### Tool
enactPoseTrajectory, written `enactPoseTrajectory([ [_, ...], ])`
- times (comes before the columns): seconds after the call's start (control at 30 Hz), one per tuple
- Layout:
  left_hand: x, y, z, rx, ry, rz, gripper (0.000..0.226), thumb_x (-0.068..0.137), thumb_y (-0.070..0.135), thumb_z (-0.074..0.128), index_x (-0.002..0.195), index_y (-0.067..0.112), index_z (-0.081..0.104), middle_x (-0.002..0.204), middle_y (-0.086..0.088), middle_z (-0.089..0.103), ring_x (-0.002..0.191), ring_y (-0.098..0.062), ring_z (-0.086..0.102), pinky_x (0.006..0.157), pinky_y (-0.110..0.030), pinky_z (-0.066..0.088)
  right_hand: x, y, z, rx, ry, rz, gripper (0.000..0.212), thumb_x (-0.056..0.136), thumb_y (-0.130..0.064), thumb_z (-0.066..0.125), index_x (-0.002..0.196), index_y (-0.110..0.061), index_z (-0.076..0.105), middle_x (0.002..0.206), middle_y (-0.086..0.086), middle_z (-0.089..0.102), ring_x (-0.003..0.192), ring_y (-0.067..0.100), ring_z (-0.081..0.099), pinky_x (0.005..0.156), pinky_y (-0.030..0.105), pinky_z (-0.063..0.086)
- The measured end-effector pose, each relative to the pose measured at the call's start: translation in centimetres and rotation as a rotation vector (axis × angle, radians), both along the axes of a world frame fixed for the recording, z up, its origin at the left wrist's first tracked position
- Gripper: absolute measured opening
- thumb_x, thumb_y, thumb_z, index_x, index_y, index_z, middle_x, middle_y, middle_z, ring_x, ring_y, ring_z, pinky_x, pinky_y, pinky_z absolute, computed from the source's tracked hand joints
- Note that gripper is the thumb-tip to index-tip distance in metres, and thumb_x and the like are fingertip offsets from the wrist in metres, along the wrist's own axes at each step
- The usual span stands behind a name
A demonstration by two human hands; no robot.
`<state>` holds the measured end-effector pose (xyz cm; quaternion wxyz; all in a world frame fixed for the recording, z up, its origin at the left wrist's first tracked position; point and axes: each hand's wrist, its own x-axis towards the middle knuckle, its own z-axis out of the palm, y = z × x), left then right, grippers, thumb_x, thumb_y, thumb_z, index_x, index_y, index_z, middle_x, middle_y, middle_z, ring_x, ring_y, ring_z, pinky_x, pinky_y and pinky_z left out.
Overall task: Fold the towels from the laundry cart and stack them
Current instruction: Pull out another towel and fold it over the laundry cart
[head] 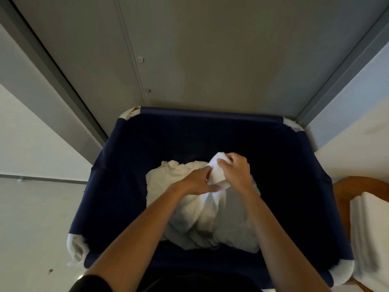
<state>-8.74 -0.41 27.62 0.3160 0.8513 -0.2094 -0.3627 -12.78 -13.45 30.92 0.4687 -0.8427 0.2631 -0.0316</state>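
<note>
In the middle of the navy blue fabric laundry cart [210,114], nearer its near rim than its far one, we find the crumpled white cloth towel [200,218] half lifted out of the heap. Our right hand [235,169] is curled tightly round a bunched end of it, while our left hand [195,182] appears to pinch the fold just beside, fingers nearly straight above and thumb below. We judge this the pick-up step: next we need to find two corners and shake the cloth flat. The towel's long axis runs from near rim to far rim, gathered end raised and pointing away. The stack of folded white towels [370,232] waits beyond the cart's right rim.
</note>
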Motion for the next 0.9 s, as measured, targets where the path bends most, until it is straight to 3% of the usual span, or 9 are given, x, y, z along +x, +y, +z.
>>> enactPoseTrajectory([
  [0.07,0.2,-0.2,-0.4,-0.097,-0.051,0.088,0.017,0.092,0.029,0.058,0.081,0.020,0.049,0.082,0.004,0.053,0.070,-0.012,0.052,0.065,-0.026,0.043,0.0,-0.5,0.2,0.058,-0.017,-0.007,0.020,0.085,-0.020,0.061,0.105,-0.015,0.064,0.086,-0.013,0.060,0.080,0.004,0.058,0.064,0.014,0.042],
  [0.17,1.0,-0.3,0.0,-0.156,-0.131,0.151,0.023,0.096,0.014,0.044,0.075,0.018,0.053,0.072,0.006,0.054,0.063,-0.009,0.048,0.059,-0.022,0.039,-0.2,-0.8,0.1,0.137,-0.036,0.037,0.033,0.084,-0.020,0.064,0.117,-0.022,0.058,0.100,-0.014,0.060,0.093,0.004,0.059,0.071,0.013,0.043],
  [0.27,1.5,-0.6,0.9,-0.173,-0.204,0.188,0.030,0.096,0.013,0.041,0.070,0.024,0.048,0.071,0.007,0.054,0.065,-0.010,0.050,0.060,-0.022,0.040,-0.3,-0.7,-0.3,0.244,-0.053,0.088,0.045,0.086,-0.022,0.068,0.127,-0.022,0.050,0.115,-0.009,0.055,0.099,0.005,0.056,0.071,0.011,0.043],
  [0.33,1.9,-0.9,1.6,-0.202,-0.226,0.234,0.029,0.097,0.014,0.041,0.069,0.020,0.046,0.068,0.006,0.051,0.062,-0.010,0.047,0.056,-0.019,0.039,-0.6,-0.4,-0.6,0.298,-0.048,0.150,0.053,0.086,-0.017,0.067,0.133,-0.025,0.044,0.114,-0.013,0.050,0.096,0.000,0.053,0.068,0.008,0.044],
  [0.47,2.3,-0.8,2.4,-0.214,-0.251,0.226,0.028,0.092,0.006,0.039,0.066,0.017,0.039,0.063,0.005,0.044,0.056,-0.009,0.038,0.052,-0.023,0.033,-1.2,0.0,-2.1,0.158,0.023,0.087,0.030,0.091,-0.019,0.059,0.119,-0.026,0.053,0.095,-0.015,0.059,0.089,0.005,0.060,0.066,0.013,0.045],
  [0.57,2.2,-0.4,1.9,-0.182,-0.262,0.199,0.018,0.093,0.009,0.039,0.081,0.017,0.050,0.071,0.002,0.052,0.061,-0.013,0.048,0.056,-0.028,0.040,-1.0,-0.3,-2.5,0.067,-0.037,-0.003,0.017,0.095,-0.020,0.053,0.111,-0.019,0.059,0.091,-0.009,0.063,0.082,0.005,0.061,0.070,0.015,0.048],
  [0.7,1.9,-0.8,1.8,-0.123,-0.257,0.137,0.016,0.098,0.018,0.040,0.112,0.019,0.047,0.083,-0.002,0.059,0.066,-0.017,0.057,0.058,-0.033,0.048,-0.5,-0.6,-1.3,0.101,-0.195,0.104,0.015,0.095,-0.012,0.053,0.107,-0.018,0.060,0.091,-0.015,0.061,0.081,-0.006,0.059,0.066,0.007,0.045],
  [0.8,1.9,-1.5,2.0,-0.093,-0.340,0.089,0.015,0.098,0.020,0.042,0.111,0.017,0.048,0.094,-0.002,0.057,0.080,-0.020,0.059,0.071,-0.039,0.053,0.1,-0.5,-1.0,0.108,-0.272,0.214,0.017,0.095,-0.010,0.053,0.108,-0.020,0.058,0.095,-0.014,0.061,0.084,-0.006,0.060,0.069,0.008,0.047],
  [0.9,2.4,-1.6,2.0,-0.097,-0.425,0.097,0.014,0.097,0.017,0.044,0.105,0.015,0.055,0.094,0.000,0.050,0.080,-0.018,0.054,0.069,-0.030,0.046,0.3,-0.9,-1.1,0.126,-0.261,0.223,0.019,0.097,-0.013,0.052,0.114,-0.023,0.054,0.096,-0.012,0.061,0.085,0.000,0.061,0.070,0.010,0.048],
])
